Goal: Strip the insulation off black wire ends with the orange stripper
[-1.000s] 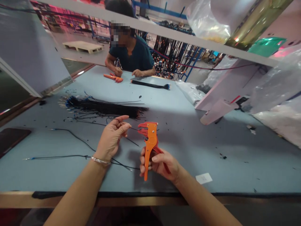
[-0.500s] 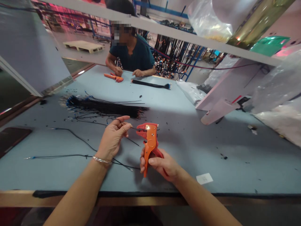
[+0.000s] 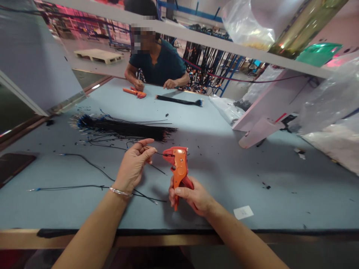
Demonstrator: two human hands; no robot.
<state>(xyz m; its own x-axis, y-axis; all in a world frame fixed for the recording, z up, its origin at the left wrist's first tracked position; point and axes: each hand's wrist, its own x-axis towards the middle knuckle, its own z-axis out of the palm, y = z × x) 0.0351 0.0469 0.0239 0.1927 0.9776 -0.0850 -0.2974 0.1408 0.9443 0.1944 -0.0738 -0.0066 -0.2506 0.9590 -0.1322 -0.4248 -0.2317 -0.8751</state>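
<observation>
My right hand [image 3: 193, 198] is wrapped round the handles of an orange wire stripper [image 3: 178, 168], held upright above the table with its jaws pointing left. My left hand [image 3: 134, 164] pinches a thin black wire [image 3: 158, 152] between thumb and fingers, and the wire's end sits in the stripper's jaws. A silver bracelet is on my left wrist. Behind my hands lies a bundle of black wires [image 3: 123, 129] with blue ends at its left.
Loose black wires [image 3: 84, 185] and small black scraps lie on the blue table [image 3: 252, 175]. A person across the table sits by another orange stripper [image 3: 135, 92] and a second wire bundle [image 3: 179, 101]. Plastic bags [image 3: 331, 112] are at right; a white label [image 3: 243, 212] lies near the front edge.
The stripper's handles have been squeezed closer together and its jaws have closed on the wire end. The person opposite lifted one hand a little.
</observation>
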